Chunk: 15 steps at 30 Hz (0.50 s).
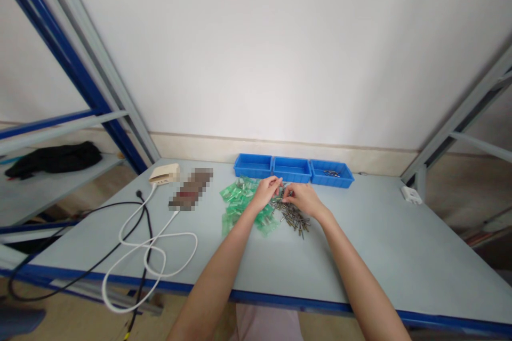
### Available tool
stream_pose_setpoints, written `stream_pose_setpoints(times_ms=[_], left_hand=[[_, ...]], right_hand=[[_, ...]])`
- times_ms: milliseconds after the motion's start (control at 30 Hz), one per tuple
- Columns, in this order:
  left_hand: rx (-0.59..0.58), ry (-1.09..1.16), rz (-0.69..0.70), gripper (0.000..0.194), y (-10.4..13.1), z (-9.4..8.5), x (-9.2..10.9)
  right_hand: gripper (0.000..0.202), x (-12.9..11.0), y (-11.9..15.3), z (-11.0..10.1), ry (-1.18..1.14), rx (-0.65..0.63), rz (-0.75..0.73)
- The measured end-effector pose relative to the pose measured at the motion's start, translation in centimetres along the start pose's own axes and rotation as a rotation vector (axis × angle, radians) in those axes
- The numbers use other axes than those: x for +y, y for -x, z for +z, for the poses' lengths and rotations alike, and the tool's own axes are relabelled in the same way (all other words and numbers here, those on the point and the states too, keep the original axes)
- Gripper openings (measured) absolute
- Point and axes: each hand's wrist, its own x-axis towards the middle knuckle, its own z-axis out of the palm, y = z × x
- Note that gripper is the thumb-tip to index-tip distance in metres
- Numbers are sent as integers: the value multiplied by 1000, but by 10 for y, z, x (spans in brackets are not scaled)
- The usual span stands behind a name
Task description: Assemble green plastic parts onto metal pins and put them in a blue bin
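Note:
My left hand (268, 192) is closed in a pinch above the right edge of a heap of clear green plastic bags (242, 205). Close beside it, my right hand (304, 198) also pinches, thumb and fingertips together, over a pile of small thin metal pins (296, 219) with brassy ends. The fingertips of both hands nearly meet. Whatever lies between them is too small to make out. Small pieces show inside some of the bags.
Behind my hands stand three joined blue bins; the right bin (333, 173) holds a few metal pieces. To the left are a cream box (164, 173), a blurred-out item (192, 189), a looped white cable (163, 256) and a black cable. A white block (411, 195) sits at the right.

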Motion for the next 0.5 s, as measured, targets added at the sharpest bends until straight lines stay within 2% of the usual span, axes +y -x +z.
stream_pose_setpoints(times_ms=[100,200,500], left_hand=[[-99,20,4,39,3,2,7],[-166,21,-4,36,5,4,9],[-74,-105,10,48,4,4,11]], right_hand=[[15,13,-2,-6,-78,125,48],[18,22,-2,-7,-110,158,65],[31,25,-4,-2,-175,165,145]])
